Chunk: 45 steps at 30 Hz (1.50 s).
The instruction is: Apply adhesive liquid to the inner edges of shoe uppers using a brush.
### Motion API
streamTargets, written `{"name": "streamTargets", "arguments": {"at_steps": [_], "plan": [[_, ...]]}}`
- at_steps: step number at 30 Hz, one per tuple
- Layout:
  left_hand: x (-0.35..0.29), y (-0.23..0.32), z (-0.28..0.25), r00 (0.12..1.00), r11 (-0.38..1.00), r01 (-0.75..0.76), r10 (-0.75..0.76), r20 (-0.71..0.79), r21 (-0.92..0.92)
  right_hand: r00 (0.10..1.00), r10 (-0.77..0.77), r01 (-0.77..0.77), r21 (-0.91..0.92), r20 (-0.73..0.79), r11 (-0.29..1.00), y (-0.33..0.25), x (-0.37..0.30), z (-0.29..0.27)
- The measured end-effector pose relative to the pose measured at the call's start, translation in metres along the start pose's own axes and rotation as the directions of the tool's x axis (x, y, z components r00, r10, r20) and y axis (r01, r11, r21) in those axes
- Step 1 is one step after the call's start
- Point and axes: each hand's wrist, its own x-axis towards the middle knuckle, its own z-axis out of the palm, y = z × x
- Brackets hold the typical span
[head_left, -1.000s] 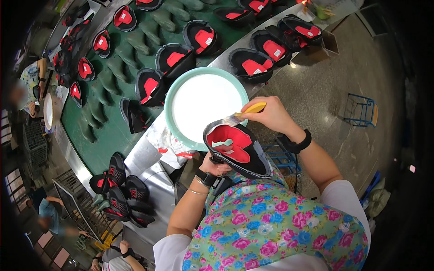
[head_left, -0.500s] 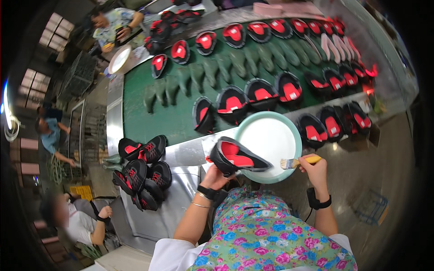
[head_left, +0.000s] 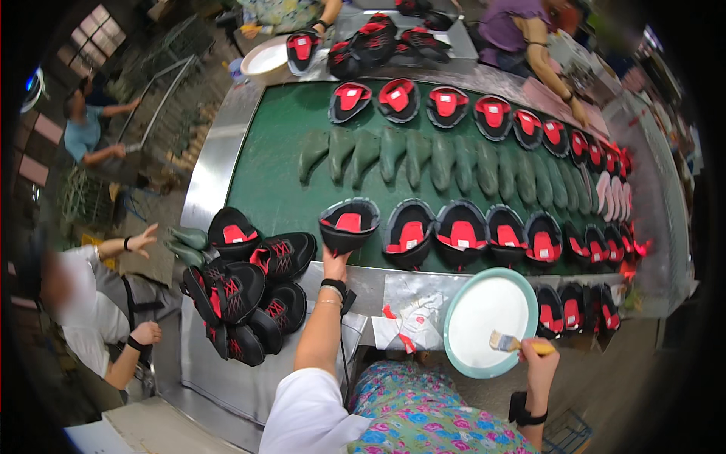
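Note:
My left hand [head_left: 335, 265] grips a black shoe upper [head_left: 348, 240] with a red lining, reaching forward to the near edge of the green work surface [head_left: 265, 170]. The upper stands at the left end of a row of similar uppers [head_left: 462, 253]. In my right hand [head_left: 538, 363] is a paintbrush [head_left: 505, 342] with a yellow handle. Its bristles are over a round, pale green-rimmed basin [head_left: 452, 344] of white liquid. Left of my left hand lies a pile of black shoes [head_left: 261, 291] with red laces.
Dark green shoe lasts [head_left: 442, 165] line the middle of the surface, with more uppers [head_left: 446, 106] behind. A crumpled white sheet [head_left: 412, 316] with red scraps lies beside the basin. Co-workers stand at the left and far side; one arm [head_left: 556, 76] reaches over the far right edge.
My left hand has carried the upper from beside the basin forward and left to the green surface. The brush remains in my right hand over the basin. My view has shifted.

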Motion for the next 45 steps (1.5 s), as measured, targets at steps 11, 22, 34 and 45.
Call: {"name": "streamTargets", "arguments": {"at_steps": [11,22,34,45], "plan": [[0.018,0.132,-0.078,0.889,-0.370,0.232,0.455,-0.042,0.900,0.999,-0.026,0.029,-0.162,0.019,0.986,-0.039,-0.001,0.066],[0.020,0.156,-0.204,0.817,-0.137,0.373,0.517,-0.255,0.918,0.947,-0.306,0.313,-0.066,0.094,0.948,-0.039,0.005,0.072],[-0.024,0.301,-0.312,0.697,0.587,0.206,0.473,-0.539,0.783,0.914,-0.374,0.376,0.020,0.159,0.926,-0.037,-0.020,0.047],[-0.221,0.119,0.074,0.769,0.789,0.591,-0.486,0.415,-0.171,0.419,-0.684,0.901,-0.179,0.597,0.396,-0.069,-0.080,0.049]]}}
